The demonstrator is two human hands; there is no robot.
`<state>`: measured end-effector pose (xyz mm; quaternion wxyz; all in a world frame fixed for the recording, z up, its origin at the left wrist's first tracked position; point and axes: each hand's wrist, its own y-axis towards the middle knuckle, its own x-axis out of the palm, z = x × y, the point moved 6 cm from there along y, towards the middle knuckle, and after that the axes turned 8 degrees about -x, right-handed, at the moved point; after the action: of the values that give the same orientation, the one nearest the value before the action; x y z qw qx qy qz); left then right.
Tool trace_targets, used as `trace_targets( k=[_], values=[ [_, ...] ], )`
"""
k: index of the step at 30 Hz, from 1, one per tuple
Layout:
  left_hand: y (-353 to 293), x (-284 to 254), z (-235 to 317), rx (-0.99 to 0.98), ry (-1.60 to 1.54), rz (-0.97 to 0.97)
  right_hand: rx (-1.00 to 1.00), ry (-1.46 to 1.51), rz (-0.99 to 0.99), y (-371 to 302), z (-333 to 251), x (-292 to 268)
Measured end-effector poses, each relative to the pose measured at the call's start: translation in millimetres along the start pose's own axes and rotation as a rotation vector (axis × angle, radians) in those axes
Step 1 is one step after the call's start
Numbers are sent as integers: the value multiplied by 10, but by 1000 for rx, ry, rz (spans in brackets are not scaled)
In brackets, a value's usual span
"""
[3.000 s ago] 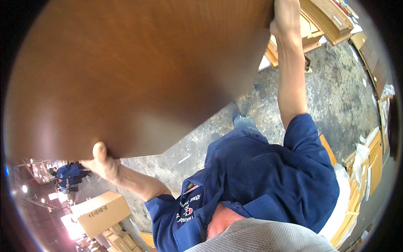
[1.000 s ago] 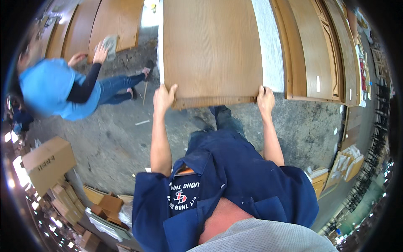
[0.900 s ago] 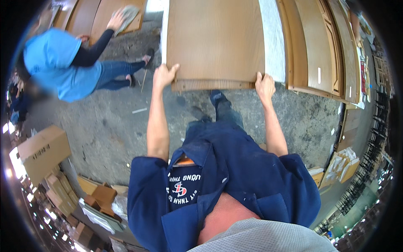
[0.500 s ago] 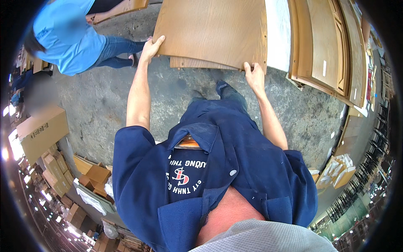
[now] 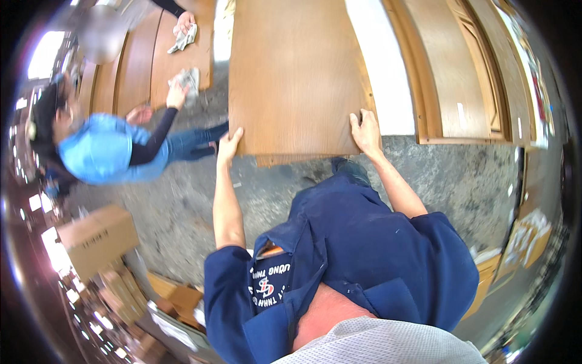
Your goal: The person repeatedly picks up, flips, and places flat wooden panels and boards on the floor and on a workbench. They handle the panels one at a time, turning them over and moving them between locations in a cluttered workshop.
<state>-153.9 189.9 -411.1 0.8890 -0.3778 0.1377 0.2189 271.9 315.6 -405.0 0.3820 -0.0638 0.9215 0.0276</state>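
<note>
Two sets of fingers, of the left hand (image 5: 228, 145) at ten o'clock and the right hand (image 5: 368, 136) at two, grasp the brown panel (image 5: 294, 79) at twelve, which now lies less skewed over the lower board (image 5: 276, 161), leaving their near edges more nearly aligned.

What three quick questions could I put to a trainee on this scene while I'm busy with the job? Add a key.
1. True or false: the left hand and the right hand both touch the wooden panel.
2. What does the co-worker in the blue top hold? A: a hammer; B: a grey cloth; C: a paint can.
3. Fill in: the large cardboard box stands to the person's ____.

Key: 1 true; 2 B; 3 left.
</note>
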Motion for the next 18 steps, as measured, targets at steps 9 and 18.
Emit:
trace_targets(
  k=[9,18],
  values=[
    [272,112,32,-43,52,-79,-60,-104,161,339,55,-95],
    [-290,572,511,154,-136,-245,228,17,212,792,418,-313]
  ],
)
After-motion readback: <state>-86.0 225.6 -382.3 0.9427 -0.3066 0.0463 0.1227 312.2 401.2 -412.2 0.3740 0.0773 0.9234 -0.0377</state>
